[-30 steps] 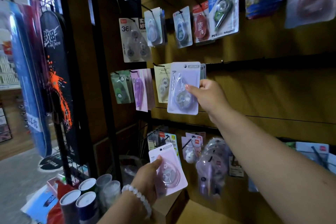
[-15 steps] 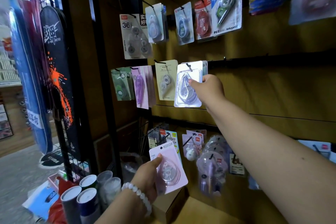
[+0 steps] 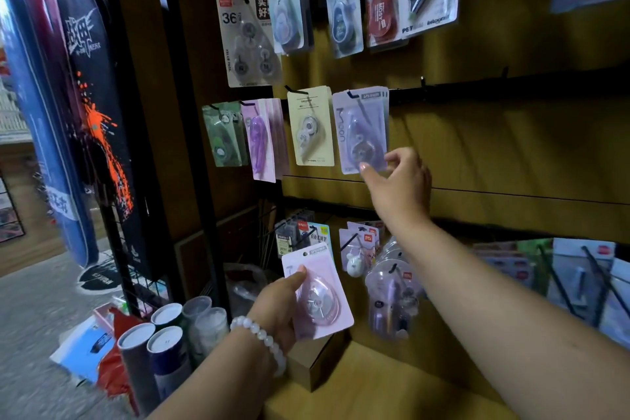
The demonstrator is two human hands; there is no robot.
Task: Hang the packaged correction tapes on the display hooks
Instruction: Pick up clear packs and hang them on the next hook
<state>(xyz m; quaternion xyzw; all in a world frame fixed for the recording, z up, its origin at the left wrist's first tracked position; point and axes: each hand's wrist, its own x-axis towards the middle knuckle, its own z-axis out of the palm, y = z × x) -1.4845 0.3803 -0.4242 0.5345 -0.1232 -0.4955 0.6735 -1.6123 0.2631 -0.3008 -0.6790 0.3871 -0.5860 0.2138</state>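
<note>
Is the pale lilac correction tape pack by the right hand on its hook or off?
On. The pale lilac correction tape pack hangs with the black hook through its top; the right hand touches its lower corner.

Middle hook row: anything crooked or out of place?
Nothing stands out. The lilac pack hangs straight on its hook, level with the cream pack beside it; the right hand is at its lower corner. The pink pack in the left hand is not yet hung.
</note>
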